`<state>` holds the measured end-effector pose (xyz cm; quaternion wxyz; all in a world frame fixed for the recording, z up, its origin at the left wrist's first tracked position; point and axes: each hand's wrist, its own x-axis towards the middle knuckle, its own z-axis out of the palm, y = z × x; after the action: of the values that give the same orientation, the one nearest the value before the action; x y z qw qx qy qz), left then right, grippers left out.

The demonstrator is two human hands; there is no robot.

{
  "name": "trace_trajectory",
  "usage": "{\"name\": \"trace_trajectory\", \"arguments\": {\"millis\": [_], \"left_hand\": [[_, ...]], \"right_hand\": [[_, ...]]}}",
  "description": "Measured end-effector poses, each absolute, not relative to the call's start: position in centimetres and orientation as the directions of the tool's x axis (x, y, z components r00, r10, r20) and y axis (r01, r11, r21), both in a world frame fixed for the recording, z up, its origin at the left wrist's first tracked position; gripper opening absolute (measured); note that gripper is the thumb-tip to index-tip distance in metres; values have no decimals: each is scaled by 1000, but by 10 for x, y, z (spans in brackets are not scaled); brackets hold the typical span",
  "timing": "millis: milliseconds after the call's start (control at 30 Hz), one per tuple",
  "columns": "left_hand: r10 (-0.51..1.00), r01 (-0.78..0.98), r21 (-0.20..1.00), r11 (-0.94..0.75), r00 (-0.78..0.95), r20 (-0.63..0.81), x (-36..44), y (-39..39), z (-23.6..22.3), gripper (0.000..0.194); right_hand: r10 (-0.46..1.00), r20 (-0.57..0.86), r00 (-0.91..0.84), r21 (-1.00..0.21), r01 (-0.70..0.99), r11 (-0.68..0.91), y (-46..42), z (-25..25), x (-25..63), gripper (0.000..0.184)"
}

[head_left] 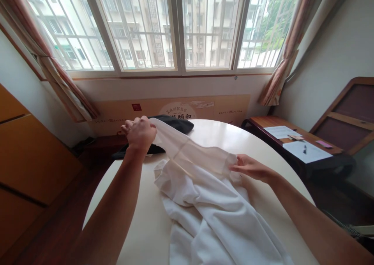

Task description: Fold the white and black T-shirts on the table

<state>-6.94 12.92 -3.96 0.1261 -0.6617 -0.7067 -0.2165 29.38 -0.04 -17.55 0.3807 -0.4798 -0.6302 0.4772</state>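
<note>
A white cloth garment lies in loose folds across the table, its lower part running out at the bottom of the view. Its far edge is lifted and stretched between my two hands; the thin raised part looks partly see-through. My left hand is closed on the upper left corner, higher than the other hand. At the right end of that edge, my right hand pinches the fabric between thumb and fingers. Behind my left hand a black folded cloth lies at the far left of the table; the garment and hand hide part of it.
The white round table carries the cloths. To the right stands a wooden side table with papers, a pen and a pink item. A framed wooden panel leans behind it. A barred window and curtains are ahead; an orange-brown cabinet stands left.
</note>
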Motion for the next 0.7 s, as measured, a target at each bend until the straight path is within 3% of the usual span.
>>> {"name": "trace_trajectory", "arguments": {"millis": [33,100,167,233,300,400,433,600,700], "left_hand": [[912,995,99,-6,-35,409,-67,128,-42,50],[935,967,58,-248,223,274,-55,122,-49,67],[822,808,151,-569,553,139,-36,114,-60,82],[654,605,305,-735,752,83,-15,108,-74,90],[571,510,411,-756,820,31,3,107,-91,80],[547,528,480,-700,829,-114,10,117,-106,33],[558,535,494,-685,822,-116,8,121,-106,27],[676,482,508,-714,663,322,-24,133,-72,27],[694,489,497,-717,567,444,-41,128,-47,30]], "right_hand": [[975,46,-218,-968,232,97,-1,-177,287,45],[986,103,-132,-974,187,127,-2,-178,275,43],[986,126,-109,-984,114,138,-7,-174,263,41],[979,121,-163,-991,36,128,-13,-167,253,40],[966,124,-225,-992,-19,123,-19,-159,249,39],[934,125,-336,-992,-11,129,-21,-154,257,42],[920,113,-375,-990,35,136,-19,-154,264,43],[914,6,-406,-897,403,185,-7,-167,295,34],[903,-15,-430,-965,242,99,-8,-170,287,32]]}}
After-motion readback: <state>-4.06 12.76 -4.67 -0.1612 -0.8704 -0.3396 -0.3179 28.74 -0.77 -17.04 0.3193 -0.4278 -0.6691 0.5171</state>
